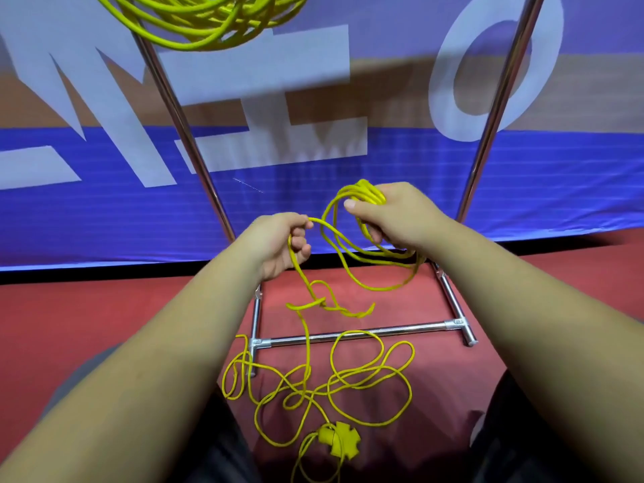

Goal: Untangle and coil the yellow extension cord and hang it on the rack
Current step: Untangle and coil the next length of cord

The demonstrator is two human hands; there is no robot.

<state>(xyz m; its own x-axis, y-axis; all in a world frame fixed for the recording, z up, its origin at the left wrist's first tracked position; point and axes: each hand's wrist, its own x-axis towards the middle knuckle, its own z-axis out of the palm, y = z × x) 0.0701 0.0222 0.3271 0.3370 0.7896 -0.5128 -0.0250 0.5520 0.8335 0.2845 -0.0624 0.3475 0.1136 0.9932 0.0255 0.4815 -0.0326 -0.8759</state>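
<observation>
Several loops sit gathered in my right hand (393, 214), fist closed round them as the growing coil; my left hand (282, 244) pinches the yellow extension cord (308, 353) to feed slack from its tangle on the floor (104, 308) at 6 o'clock, beside the rack (362, 332).

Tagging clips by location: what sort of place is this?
Probably an indoor hall or event space: a big blue printed banner behind, red floor covering, and a freestanding metal rack.
</observation>
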